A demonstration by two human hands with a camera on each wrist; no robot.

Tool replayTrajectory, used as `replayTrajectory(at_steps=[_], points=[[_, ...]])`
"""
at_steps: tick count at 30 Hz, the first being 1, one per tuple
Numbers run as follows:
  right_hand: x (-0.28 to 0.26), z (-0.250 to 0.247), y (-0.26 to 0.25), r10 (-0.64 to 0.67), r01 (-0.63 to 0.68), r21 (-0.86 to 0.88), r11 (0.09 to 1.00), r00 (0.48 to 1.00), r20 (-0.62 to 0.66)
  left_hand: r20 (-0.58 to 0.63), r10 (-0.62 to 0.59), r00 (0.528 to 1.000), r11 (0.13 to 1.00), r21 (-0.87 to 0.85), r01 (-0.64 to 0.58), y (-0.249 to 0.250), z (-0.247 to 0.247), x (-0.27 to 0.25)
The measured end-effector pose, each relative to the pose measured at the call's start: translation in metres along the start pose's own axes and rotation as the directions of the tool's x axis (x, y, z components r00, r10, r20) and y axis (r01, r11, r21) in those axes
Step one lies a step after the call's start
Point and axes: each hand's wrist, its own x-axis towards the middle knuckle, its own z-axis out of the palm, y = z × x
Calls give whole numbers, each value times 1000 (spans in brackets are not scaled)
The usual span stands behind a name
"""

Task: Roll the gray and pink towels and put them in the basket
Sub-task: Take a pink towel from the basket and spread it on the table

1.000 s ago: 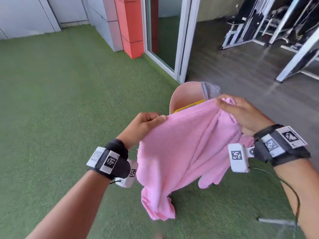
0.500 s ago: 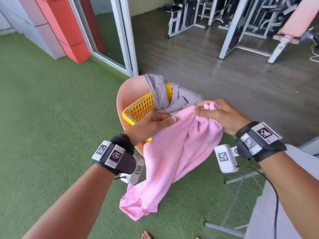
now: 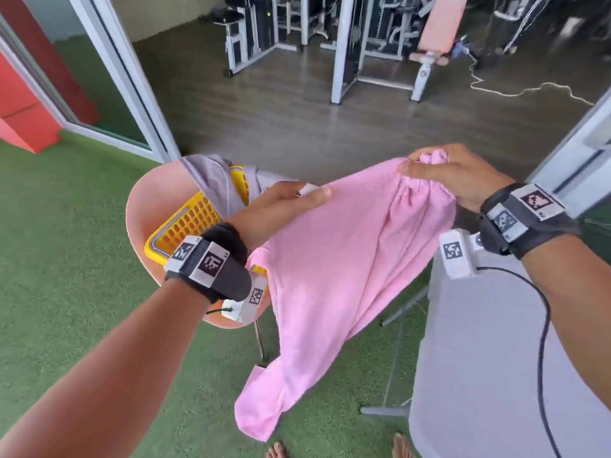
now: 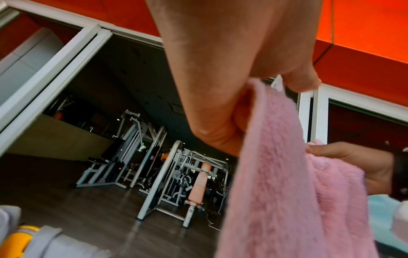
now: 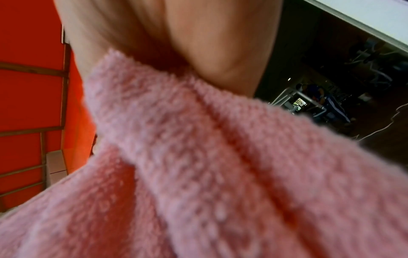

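The fluffy pink towel (image 3: 344,259) hangs unrolled and creased in the air, its top edge pinched by the left hand (image 3: 281,206) at 9 o'clock and bunched in the right hand (image 3: 453,176) at 2 o'clock.

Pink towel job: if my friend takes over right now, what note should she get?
Left hand: pinches one top corner of the pink towel.
Right hand: grips the other top corner, bunched.
The towel hangs unrolled in the air between the hands.
Gray towel: unrolled, draped over the rim of the yellow basket, which sits on a pink chair.
Done: nothing rolled yet.
Left: roll both towels, then put them in the basket. The white table at the right may be a handy surface for rolling.
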Motion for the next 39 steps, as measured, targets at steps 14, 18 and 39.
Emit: replayTrajectory(at_steps=[14,18,39], points=[[116,-113,153,64,-45,-511,858,998,18,-363,-288,886,956,-161,245,-116,174,26],[71,-132,241,277,1,-740,673,927,252,-193,-534,823,845,-101,525,-179,277,-7],[-202,-230,442,677,-257,-873,415,728,108,473,-332,816,514,816,-264,-250,533,44]])
